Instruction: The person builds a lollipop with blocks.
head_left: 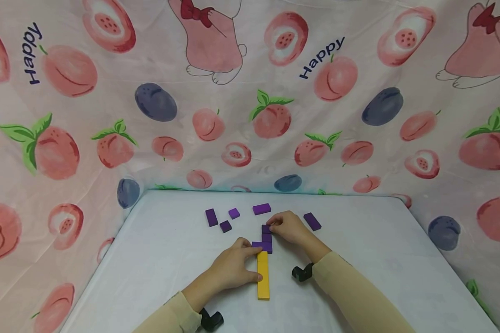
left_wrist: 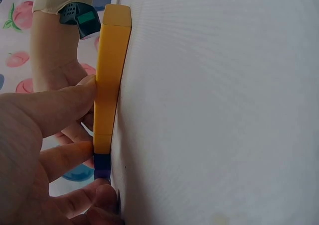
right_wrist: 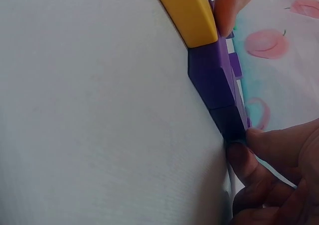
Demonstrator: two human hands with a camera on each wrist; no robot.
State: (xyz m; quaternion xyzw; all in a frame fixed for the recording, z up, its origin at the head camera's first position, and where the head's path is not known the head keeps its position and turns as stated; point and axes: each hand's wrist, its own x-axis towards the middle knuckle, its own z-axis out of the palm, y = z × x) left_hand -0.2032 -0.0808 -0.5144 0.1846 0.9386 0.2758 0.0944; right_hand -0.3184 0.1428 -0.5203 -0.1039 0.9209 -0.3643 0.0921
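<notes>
A straight row of blocks runs away from the person. A long yellow bar (head_left: 263,282) lies nearest, with a short yellow block (left_wrist: 102,144) at its far end. A purple oblong block (head_left: 257,244) lies crosswise beyond, followed by two small purple blocks in line. My left hand (head_left: 233,266) lies along the row's left side, thumb on the yellow bar and index fingertip by the crosswise block. With thumb and index finger my right hand (head_left: 289,228) pinches the farthest small purple block (head_left: 265,229), also seen as a dark block (right_wrist: 233,123) in the right wrist view.
Loose purple blocks lie farther back: an oblong (head_left: 211,217) and two small cubes (head_left: 234,213) to the left, one oblong (head_left: 261,209) behind the row, and another (head_left: 312,221) right of the right hand. A fruit-print cloth (head_left: 241,92) rises behind the white table (head_left: 150,277).
</notes>
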